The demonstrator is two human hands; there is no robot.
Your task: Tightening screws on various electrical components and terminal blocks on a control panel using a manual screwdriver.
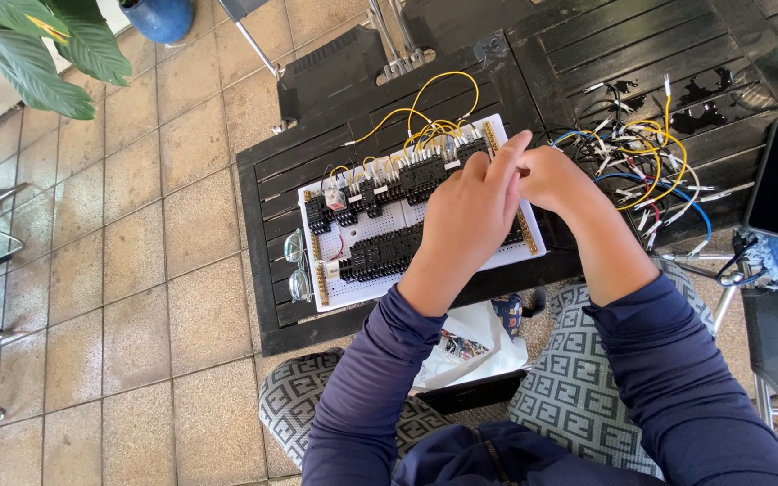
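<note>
Hands meet over white breadboard (380,229): left hand (465,216) fingers pinched, right hand (556,180) grip hidden; best seat yellow jumper wire (425,94) straight, steadily.

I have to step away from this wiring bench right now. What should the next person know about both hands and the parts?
Left hand: over the white breadboard, fingers at its right end; grip hidden.
Right hand: meets the left there; what it pinches is hidden.
Done: black components seated in rows, yellow jumper wires plugged along the far edge.
Left: loose jumper wires piled on the black slatted table, right of the board.
Eyeglasses lie beside the board.
</note>
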